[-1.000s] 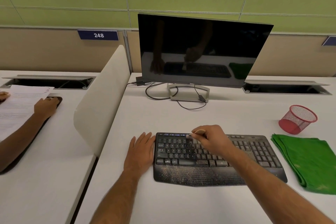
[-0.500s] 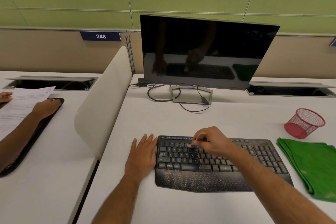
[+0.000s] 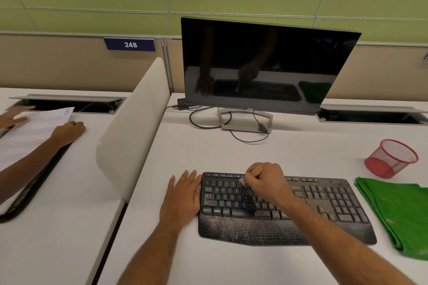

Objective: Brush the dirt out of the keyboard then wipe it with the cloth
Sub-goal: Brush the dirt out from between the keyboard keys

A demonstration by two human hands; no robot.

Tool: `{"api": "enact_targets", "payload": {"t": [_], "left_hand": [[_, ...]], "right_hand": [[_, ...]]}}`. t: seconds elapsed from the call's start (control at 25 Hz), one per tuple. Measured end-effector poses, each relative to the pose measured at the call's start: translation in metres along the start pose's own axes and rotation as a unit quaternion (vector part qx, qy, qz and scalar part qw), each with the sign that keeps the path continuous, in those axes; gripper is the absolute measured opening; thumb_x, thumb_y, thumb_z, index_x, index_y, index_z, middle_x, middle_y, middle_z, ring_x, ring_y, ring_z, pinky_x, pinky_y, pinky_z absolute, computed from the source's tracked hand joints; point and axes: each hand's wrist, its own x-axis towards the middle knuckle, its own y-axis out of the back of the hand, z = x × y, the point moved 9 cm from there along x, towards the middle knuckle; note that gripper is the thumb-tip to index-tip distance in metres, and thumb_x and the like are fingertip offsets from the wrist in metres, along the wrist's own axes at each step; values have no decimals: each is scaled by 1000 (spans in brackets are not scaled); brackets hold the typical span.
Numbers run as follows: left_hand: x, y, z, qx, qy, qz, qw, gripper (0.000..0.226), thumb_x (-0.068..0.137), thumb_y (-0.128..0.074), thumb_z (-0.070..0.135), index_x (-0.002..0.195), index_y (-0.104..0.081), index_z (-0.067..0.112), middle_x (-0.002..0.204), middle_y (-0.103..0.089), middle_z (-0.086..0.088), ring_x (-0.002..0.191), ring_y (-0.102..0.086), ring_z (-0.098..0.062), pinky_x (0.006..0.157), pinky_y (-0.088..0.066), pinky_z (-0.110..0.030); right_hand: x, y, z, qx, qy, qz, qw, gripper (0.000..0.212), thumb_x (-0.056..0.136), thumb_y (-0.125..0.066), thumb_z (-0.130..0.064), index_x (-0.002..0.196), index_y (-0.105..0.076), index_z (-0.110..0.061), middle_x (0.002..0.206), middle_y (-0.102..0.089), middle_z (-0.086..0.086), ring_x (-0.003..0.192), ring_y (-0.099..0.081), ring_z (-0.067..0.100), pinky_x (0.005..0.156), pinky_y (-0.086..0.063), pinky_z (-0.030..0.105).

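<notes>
Keyboard: black plastic keyboard with a curved palm rest (image 3: 287,210) lies on the white table (image 3: 231,150), tan grit speckling its palm rest and keys.
Right hand: right hand (image 3: 266,180) curled in a fist around a small pale brush (image 3: 242,180), bristles down on the upper-left key rows.
Left hand: left hand (image 3: 183,196) flat, fingers straight, resting on the table against the keyboard's left edge.
Cloth: folded green cloth (image 3: 398,213) just right of the keyboard.
Beyond: red mesh cup (image 3: 391,158); dark monitor (image 3: 266,65).
</notes>
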Motion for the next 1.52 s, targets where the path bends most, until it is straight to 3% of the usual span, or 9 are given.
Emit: {"api": "enact_targets", "payload": {"t": [0.12, 0.24, 0.32, 0.52, 0.72, 0.92, 1.28, 1.36, 1.52], "left_hand": [[0, 0, 0, -3, 0, 0, 1000, 74, 89, 3, 49, 154, -29, 37, 161, -28, 12, 151, -13, -9, 123, 3, -39], [0, 1, 1, -2, 0, 0, 1000, 74, 89, 3, 49, 155, -28, 37, 161, -28, 13, 151, -12, -9, 123, 4, -39], [0, 1, 1, -4, 0, 3, 1000, 74, 89, 2, 48, 154, -30, 36, 160, -29, 12, 151, -13, -9, 124, 3, -39], [-1, 2, 1, -12, -2, 6, 1000, 73, 90, 1, 48, 154, -31, 36, 160, -30, 11, 151, -15, -11, 124, 1, -41], [0, 1, 1, -10, -1, 3, 1000, 73, 89, 2, 48, 154, -30, 36, 160, -29, 12, 151, -14, -10, 124, 2, -40], [-1, 1, 1, -7, 0, 2, 1000, 75, 89, 4, 49, 155, -29, 36, 161, -28, 12, 151, -13, -9, 123, 4, -39], [-1, -1, 0, 2, 1, -6, 1000, 74, 88, 4, 49, 155, -26, 38, 161, -26, 13, 151, -11, -8, 123, 5, -38], [0, -2, 0, 1, 2, -8, 1000, 75, 88, 4, 49, 155, -26, 38, 161, -25, 14, 151, -10, -8, 123, 5, -38], [0, -1, 0, 1, 2, -9, 1000, 75, 88, 5, 49, 155, -25, 38, 162, -24, 14, 151, -10, -7, 123, 5, -38]], "right_hand": [[2, 0, -1, 15, -13, -12, 1000, 30, 80, -57, -14, 55, -69, -25, 65, -67, -16, 54, -60, -2, 45, -38, 8], [3, 17, 1, 50, -32, 42, 997, 36, 78, -56, -12, 49, -63, -30, 64, -70, -13, 54, -64, 6, 48, -49, 19], [2, 19, 0, 40, -28, 56, 997, 38, 81, -56, -13, 49, -62, -31, 67, -71, -14, 56, -64, 7, 50, -47, 17], [1, -3, -9, -3, -7, -34, 999, 27, 82, -56, -12, 63, -75, -18, 58, -65, -16, 52, -60, -2, 47, -44, 12], [6, 22, 6, 45, -38, 33, 998, 26, 76, -52, -9, 54, -67, -12, 59, -69, -2, 44, -57, 8, 48, -57, 35], [1, 11, 6, -4, -29, -21, 999, 29, 78, -55, -7, 57, -71, -21, 66, -71, -10, 51, -60, 2, 46, -42, 13], [-3, 12, 3, 7, -14, -15, 1000, 23, 78, -57, -8, 65, -75, -15, 68, -71, -9, 56, -62, 5, 43, -41, 9], [-3, 16, 0, 12, -8, 8, 1000, 26, 81, -56, -10, 64, -74, -18, 67, -70, -11, 55, -62, 7, 43, -40, 11], [-8, 4, -4, -8, 1, -49, 999, 37, 79, -55, -9, 50, -60, -31, 50, -59, -20, 47, -56, -2, 44, -39, 13]]}}
